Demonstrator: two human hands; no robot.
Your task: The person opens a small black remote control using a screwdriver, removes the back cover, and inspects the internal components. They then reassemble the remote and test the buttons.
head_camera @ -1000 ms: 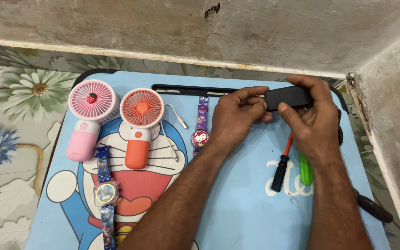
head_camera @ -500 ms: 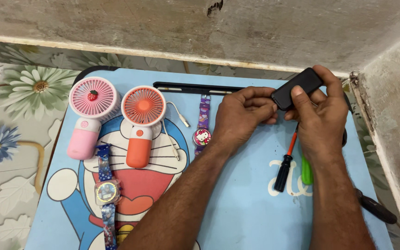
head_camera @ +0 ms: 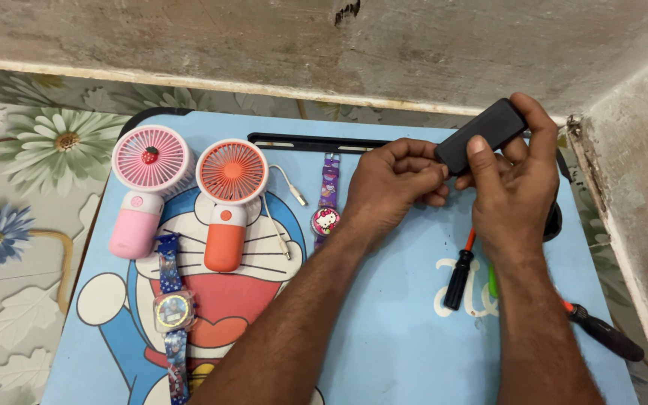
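Near the bottom edge, two bare forearms rising from the lower middle of the frame over a blue bench (head_camera: 384, 352) printed with a cartoon cat. At lower left, a blue toy watch (head_camera: 171, 309) lying flat along its strap. At lower right, a black-handled screwdriver (head_camera: 601, 330) near the bench edge, and a second screwdriver (head_camera: 459, 274) with black handle and red shaft just left of the right wrist; a sliver of green tool (head_camera: 493, 281) showing beside that wrist, mostly hidden.

Further up, left of centre, a pink handheld fan (head_camera: 146, 187) and an orange handheld fan (head_camera: 228, 196) side by side, heads up, with a white cable (head_camera: 283, 210) trailing from the orange one. Right of them, a purple toy watch (head_camera: 327, 204) with a pink dial.

Above centre right, the left hand (head_camera: 391, 191) curled, fingertips pinching the lower left end of a small black box (head_camera: 481, 135). The right hand (head_camera: 515, 187) wrapped around the same box, thumb across its front, fingers behind. Both grips closed on the box, held tilted, clear of the bench, in the upper right of the frame.

Beyond the hands, a long black slot (head_camera: 309, 142) along the bench's far edge, then floral floor covering (head_camera: 16, 195) at left and a rough plaster wall (head_camera: 264, 45) across the top.
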